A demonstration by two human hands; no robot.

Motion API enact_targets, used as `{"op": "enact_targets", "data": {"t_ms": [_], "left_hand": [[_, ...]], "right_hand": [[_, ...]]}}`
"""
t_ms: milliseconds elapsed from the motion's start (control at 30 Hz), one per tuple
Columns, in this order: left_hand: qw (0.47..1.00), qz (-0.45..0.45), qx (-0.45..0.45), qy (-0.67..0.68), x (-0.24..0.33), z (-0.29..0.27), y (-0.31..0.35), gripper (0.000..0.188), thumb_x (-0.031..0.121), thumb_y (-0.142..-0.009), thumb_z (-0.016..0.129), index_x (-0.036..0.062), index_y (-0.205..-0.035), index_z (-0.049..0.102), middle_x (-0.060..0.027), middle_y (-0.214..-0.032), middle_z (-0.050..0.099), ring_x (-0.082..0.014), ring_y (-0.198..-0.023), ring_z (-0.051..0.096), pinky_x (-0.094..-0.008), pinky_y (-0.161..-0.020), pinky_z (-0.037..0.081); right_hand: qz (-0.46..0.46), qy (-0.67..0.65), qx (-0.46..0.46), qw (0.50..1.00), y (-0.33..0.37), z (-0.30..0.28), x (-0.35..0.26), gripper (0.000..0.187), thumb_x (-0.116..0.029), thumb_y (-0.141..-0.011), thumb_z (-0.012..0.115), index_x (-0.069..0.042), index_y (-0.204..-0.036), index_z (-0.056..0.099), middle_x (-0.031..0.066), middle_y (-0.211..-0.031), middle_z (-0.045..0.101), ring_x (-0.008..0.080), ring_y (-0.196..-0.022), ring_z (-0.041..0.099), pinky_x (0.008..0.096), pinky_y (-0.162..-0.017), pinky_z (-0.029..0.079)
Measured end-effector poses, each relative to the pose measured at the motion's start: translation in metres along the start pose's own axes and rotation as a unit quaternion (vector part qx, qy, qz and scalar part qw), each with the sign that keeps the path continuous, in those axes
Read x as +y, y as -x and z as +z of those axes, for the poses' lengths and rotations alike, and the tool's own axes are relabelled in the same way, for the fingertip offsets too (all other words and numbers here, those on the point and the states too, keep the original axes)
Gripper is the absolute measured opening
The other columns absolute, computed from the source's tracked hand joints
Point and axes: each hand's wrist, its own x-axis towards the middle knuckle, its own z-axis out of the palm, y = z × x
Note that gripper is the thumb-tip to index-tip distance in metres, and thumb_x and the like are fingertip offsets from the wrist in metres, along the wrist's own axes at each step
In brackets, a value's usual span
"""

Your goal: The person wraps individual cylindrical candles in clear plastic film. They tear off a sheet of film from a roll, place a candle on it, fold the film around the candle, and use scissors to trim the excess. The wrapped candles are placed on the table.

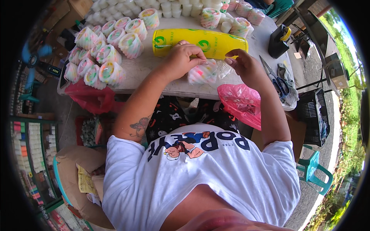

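A cup-shaped piece, swirled in white, pink, green and yellow, lies in clear plastic film at the table's near edge. My left hand is at its upper left, thumb and forefinger closed on the filmed piece. Just right of it, my right hand has thumb and forefinger brought together by the loose clear film; the film between the fingertips is hard to make out. Behind both hands lies a thick yellow roll of cling wrap, crosswise on the table.
Several similar swirled pieces crowd the table's left. Stacked white cups line the back. Scissors rest on a grey cloth at right, near a black holder. Pink plastic bags hang at the front edge.
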Motion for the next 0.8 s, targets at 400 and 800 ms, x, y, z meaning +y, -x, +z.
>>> {"op": "enact_targets", "data": {"t_ms": [400, 800], "left_hand": [[0.999, 0.005, 0.012, -0.051, -0.006, -0.001, -0.003, 0.012, 0.012, -0.069, 0.075, 0.0098, -0.078, 0.067, -0.0048, -0.086, 0.062, -0.0266, -0.089, 0.053, -0.0364, -0.082, 0.043], [0.985, -0.028, 0.091, 0.141, 0.001, 0.007, 0.038, 0.045, 0.02, -0.078, 0.074, 0.0032, -0.114, 0.053, -0.009, -0.099, 0.065, -0.0214, -0.099, 0.062, -0.035, -0.09, 0.046]], "right_hand": [[-0.343, -0.037, 0.116, 0.931, -0.029, 0.05, 0.011, 0.007, -0.002, -0.084, 0.064, -0.004, -0.091, 0.062, 0.0067, -0.08, 0.06, 0.0178, -0.075, 0.058, 0.0276, -0.066, 0.048], [-0.373, 0.02, 0.186, 0.909, -0.02, 0.067, 0.014, 0.029, -0.003, -0.072, 0.071, -0.005, -0.099, 0.062, 0.01, -0.087, 0.059, 0.0276, -0.083, 0.056, 0.0354, -0.074, 0.047]]}}
